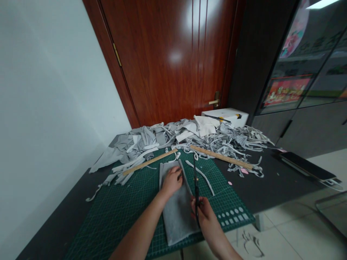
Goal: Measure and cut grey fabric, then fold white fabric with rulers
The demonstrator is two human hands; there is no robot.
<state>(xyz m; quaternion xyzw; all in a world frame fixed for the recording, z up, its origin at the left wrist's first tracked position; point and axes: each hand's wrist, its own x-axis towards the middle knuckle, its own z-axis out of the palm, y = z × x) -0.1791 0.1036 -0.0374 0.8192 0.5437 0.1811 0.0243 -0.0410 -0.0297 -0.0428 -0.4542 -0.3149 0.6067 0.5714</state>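
A long grey piece of fabric (177, 216) lies lengthwise on the green cutting mat (127, 209), its near end at the mat's front edge. My left hand (172, 180) rests on the fabric's upper part, fingers curled together; a small dark thing shows at the fingertips, too small to name. In my right hand (203, 211) is a pair of black scissors (196, 191), the blades pointing away from me along the fabric's right edge. From this angle I cannot tell how far the blades are apart. A narrow cut strip (202, 177) lies on the mat just right of the scissors.
Heaped grey and white fabric scraps (162, 137) cover the table's back. Two wooden rulers lie at angles before them, a left ruler (149, 162) and a right ruler (222, 157). A white box (233, 117) stands behind; a black device (307, 168) lies at the right.
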